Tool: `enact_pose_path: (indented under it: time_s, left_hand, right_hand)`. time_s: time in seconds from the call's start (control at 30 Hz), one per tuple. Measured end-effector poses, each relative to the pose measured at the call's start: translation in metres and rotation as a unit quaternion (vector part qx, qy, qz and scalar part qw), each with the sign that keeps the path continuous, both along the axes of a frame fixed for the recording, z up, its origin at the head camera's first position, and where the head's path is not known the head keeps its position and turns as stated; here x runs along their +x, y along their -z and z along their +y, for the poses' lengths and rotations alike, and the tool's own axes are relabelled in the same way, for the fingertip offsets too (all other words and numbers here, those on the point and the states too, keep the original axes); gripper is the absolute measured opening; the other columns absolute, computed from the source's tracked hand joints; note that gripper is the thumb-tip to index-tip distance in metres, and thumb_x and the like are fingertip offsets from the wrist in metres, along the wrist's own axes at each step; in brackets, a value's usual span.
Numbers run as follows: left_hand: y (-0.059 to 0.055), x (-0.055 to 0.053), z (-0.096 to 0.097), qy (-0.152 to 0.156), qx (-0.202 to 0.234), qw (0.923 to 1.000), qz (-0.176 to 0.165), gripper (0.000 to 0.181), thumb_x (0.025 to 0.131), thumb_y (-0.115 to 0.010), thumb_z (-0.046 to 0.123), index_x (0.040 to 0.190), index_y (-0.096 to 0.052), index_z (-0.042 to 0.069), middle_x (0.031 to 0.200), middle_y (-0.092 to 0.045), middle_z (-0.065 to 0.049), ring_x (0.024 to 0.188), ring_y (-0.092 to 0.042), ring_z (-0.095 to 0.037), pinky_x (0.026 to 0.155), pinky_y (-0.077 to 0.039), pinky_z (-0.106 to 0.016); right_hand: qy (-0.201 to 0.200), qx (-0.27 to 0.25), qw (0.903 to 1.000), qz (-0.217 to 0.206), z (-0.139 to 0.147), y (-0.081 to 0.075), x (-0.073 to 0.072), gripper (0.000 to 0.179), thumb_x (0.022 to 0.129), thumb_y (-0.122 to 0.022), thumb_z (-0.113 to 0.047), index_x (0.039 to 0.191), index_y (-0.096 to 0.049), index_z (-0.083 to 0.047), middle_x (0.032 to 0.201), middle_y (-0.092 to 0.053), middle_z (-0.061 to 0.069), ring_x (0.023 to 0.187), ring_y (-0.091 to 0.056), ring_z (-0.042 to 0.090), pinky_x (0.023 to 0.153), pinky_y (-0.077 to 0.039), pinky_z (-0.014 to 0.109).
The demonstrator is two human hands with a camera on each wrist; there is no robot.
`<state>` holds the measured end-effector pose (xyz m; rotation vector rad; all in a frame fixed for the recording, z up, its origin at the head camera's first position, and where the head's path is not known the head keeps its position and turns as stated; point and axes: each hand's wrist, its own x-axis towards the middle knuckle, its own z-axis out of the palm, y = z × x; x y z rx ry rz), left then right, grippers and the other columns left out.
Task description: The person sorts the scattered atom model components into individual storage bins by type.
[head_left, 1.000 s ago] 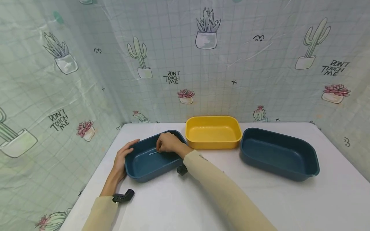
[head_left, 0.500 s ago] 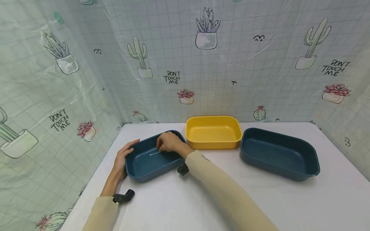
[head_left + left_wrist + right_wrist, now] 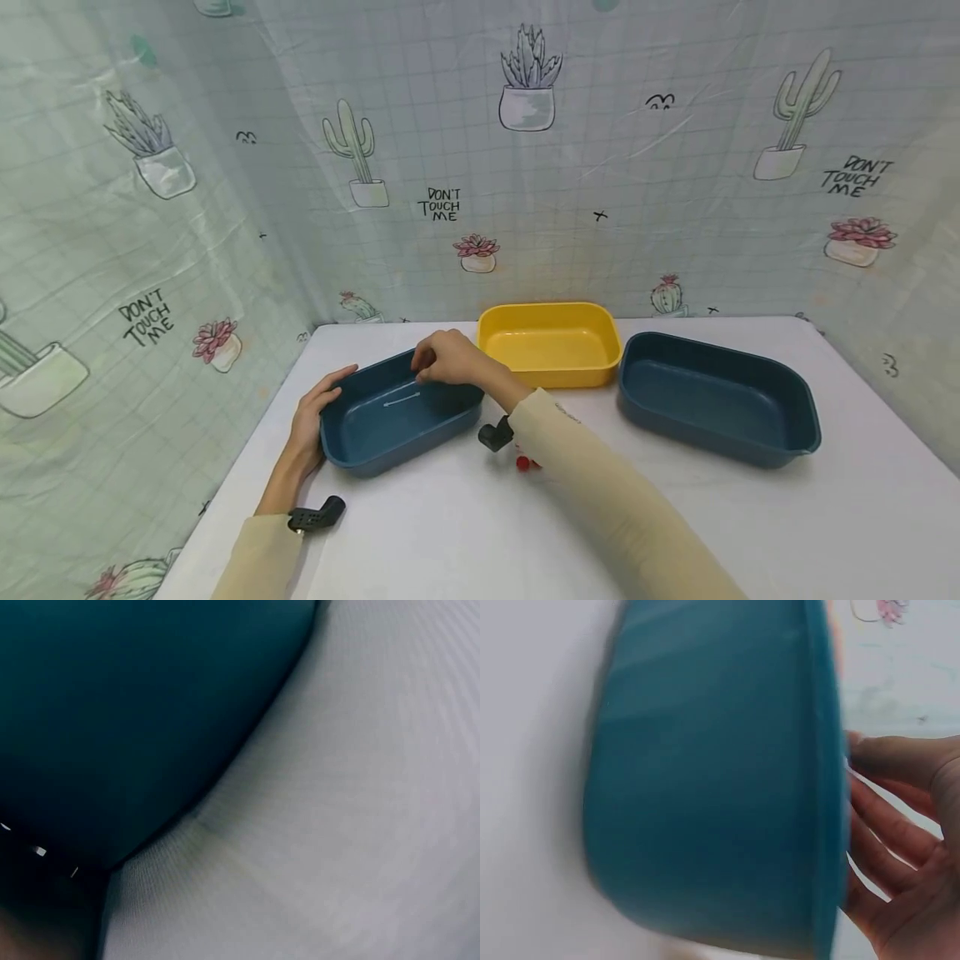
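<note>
A dark blue tray (image 3: 390, 425) sits at the left of the table, a thin white stick with small wider ends (image 3: 402, 400) lying on its floor. My left hand (image 3: 306, 425) rests against the tray's left end, its fingers stretched along the outside near the rim. Over the tray's far right part is my right hand (image 3: 453, 358), fingers loosely bent, apart from the stick. Nothing shows in that hand; the right wrist view hides its fingertips behind the tray wall (image 3: 712, 772). The left wrist view has only the tray's side (image 3: 142, 697) and tabletop.
A yellow tray (image 3: 551, 375) stands at the back middle. Right of it is another dark blue tray (image 3: 712, 433). Small red round pieces (image 3: 522, 463) lie on the white table (image 3: 420, 533), partly hidden by my right sleeve. A printed curtain (image 3: 420, 150) closes off the back and left.
My right hand has let go of the white stick and lifted slightly up and to the right. Small red pieces have come into sight beside its sleeve. The left hand stays at the tray.
</note>
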<state>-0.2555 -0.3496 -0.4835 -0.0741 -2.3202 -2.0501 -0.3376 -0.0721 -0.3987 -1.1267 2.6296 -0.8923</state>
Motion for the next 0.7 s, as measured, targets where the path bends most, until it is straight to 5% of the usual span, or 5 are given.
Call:
enact_pose_path:
  time_s: [0.7]
  left_hand:
    - [0.0,0.002,0.001,0.011,0.007,0.9999,-0.003,0.049,0.112,-0.034,0.025,0.159,-0.04,0.01,0.167,-0.035,-0.002,0.149,-0.034,-0.011,0.103,-0.038,-0.008]
  right_hand:
    - [-0.019,-0.068,0.9974,0.012,0.092,-0.034,0.047,0.018,0.095,-0.075,-0.018,0.112,-0.076,-0.012,0.097,-0.075,-0.004,0.09,-0.067,0.009,0.084,-0.057,0.02]
